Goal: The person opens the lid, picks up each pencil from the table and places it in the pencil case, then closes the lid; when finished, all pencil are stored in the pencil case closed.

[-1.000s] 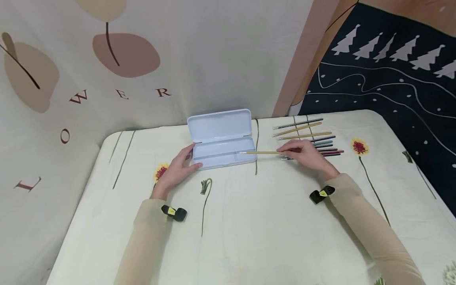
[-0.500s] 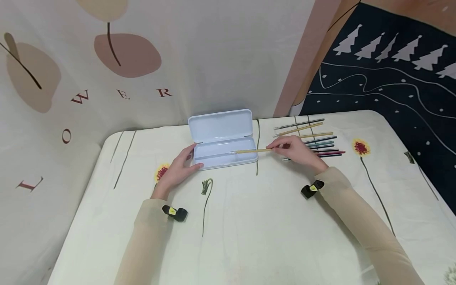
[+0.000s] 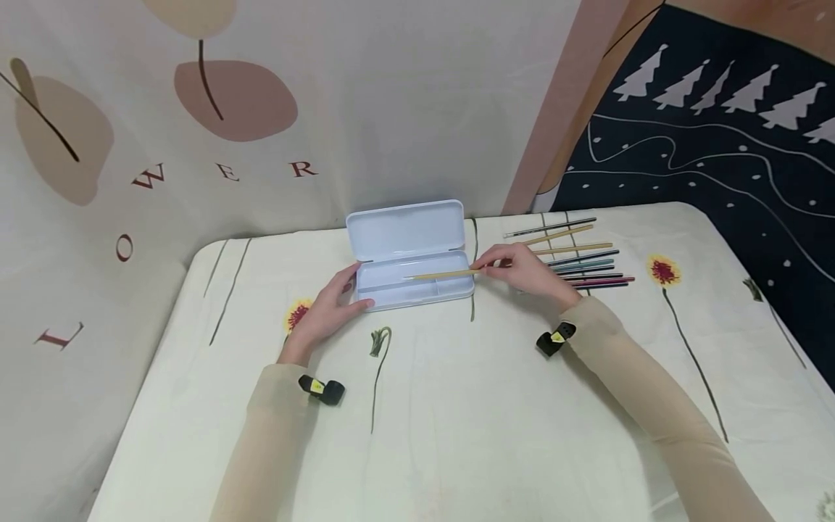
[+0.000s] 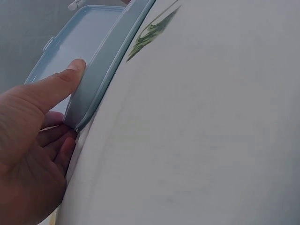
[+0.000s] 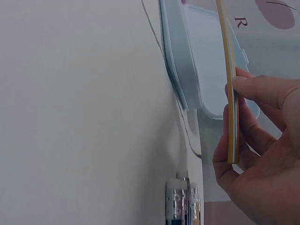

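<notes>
An open pale blue pencil case (image 3: 398, 296) lies on the cloth, its lid (image 3: 406, 230) raised at the back. At its left end my left hand (image 3: 329, 310) grips the case, thumb over the near rim and fingers against the outside, as the left wrist view shows. My right hand (image 3: 527, 274) pinches a yellow pencil (image 3: 440, 275) near one end, between thumb and fingers. In the head view the pencil reaches leftward over the case's long rear compartment. The right wrist view shows the pencil (image 5: 230, 61) held above the cloth, with the case beyond.
Several pencils (image 3: 590, 265) lie in a loose row right of the case, partly hidden by my right hand. Their eraser ends (image 5: 176, 187) show low in the right wrist view. A printed cloth hangs (image 3: 404, 109) close behind the case.
My right hand has moved left with the yellow pencil, bringing it farther over the case. The left hand keeps its grip on the case.
</notes>
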`<action>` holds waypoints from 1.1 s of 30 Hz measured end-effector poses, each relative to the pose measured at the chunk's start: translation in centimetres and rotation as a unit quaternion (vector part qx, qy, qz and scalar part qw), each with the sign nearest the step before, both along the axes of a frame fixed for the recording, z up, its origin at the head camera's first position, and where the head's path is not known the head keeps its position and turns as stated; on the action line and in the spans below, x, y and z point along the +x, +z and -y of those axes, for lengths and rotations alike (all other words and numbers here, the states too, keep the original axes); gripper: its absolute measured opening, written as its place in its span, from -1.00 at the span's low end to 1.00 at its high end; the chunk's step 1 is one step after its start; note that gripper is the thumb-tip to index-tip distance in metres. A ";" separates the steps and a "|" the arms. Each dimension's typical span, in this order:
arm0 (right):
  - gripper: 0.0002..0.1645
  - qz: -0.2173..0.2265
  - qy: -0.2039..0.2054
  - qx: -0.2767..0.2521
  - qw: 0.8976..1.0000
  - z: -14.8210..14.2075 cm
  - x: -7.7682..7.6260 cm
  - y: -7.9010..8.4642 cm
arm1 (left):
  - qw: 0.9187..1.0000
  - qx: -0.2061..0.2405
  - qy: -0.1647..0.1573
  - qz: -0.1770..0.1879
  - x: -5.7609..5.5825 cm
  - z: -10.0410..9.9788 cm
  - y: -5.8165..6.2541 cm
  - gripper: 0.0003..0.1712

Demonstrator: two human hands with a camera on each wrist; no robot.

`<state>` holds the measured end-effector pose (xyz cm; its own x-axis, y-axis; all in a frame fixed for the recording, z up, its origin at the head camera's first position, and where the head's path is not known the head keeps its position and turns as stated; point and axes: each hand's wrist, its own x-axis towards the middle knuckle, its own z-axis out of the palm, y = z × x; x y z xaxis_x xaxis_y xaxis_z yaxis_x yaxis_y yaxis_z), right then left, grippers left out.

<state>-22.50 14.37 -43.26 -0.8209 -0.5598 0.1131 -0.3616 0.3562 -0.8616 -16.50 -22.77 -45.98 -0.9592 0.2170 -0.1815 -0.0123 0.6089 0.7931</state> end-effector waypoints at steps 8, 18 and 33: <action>-0.79 0.005 0.013 0.002 1.000 1.3 0.3 1.0 | 1.000 -0.002 -0.004 0.001 0.0 -0.1 0.3 -0.02; -0.81 0.004 0.027 -0.015 1.000 3.4 0.3 1.6 | 1.000 0.006 -0.006 -0.001 0.0 -0.1 0.2 -0.02; -0.80 -0.014 0.009 0.007 1.000 5.5 -1.3 -0.9 | 1.000 0.015 -0.005 -0.001 0.0 -0.1 0.1 -0.01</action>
